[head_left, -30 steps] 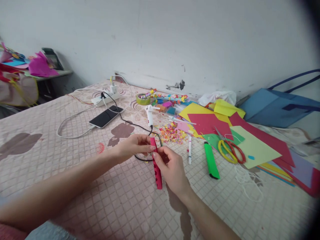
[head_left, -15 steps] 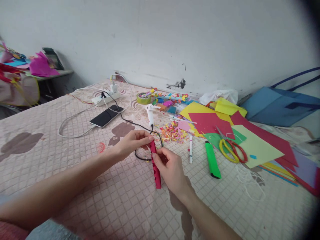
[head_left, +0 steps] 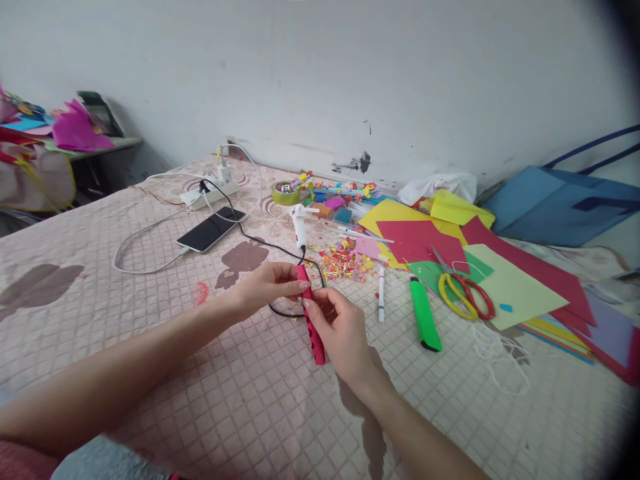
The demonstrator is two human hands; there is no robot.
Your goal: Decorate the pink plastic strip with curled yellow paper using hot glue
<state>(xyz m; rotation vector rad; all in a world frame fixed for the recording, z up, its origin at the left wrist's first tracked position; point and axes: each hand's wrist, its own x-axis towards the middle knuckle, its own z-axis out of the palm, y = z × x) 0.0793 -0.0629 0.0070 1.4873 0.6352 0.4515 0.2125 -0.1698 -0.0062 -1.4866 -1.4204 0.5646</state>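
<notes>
The red paper strip [head_left: 315, 343] is held just above the bed [head_left: 150, 280], long side pointing away, with fingers of the left hand [head_left: 267, 288] pinching its far tip and the right hand [head_left: 345, 333] pinching its middle.

Your left hand [head_left: 267, 288] and right hand [head_left: 340, 330] meet on the strip [head_left: 315, 343] above the bed [head_left: 250, 400]. Just behind them lies a cable loop [head_left: 283, 312]. Further back is the glue gun [head_left: 299, 227], and the tape roll [head_left: 286, 193] is behind it. Behind and left of your left hand, the phone [head_left: 210, 229] lies before the power strip [head_left: 210, 195]. Right of your right hand come the pen [head_left: 381, 293], the marker [head_left: 425, 313], then the scissors [head_left: 465, 293] on the paper sheets [head_left: 510, 287]. The scrap pile [head_left: 345, 259] sits behind the pen.
</notes>
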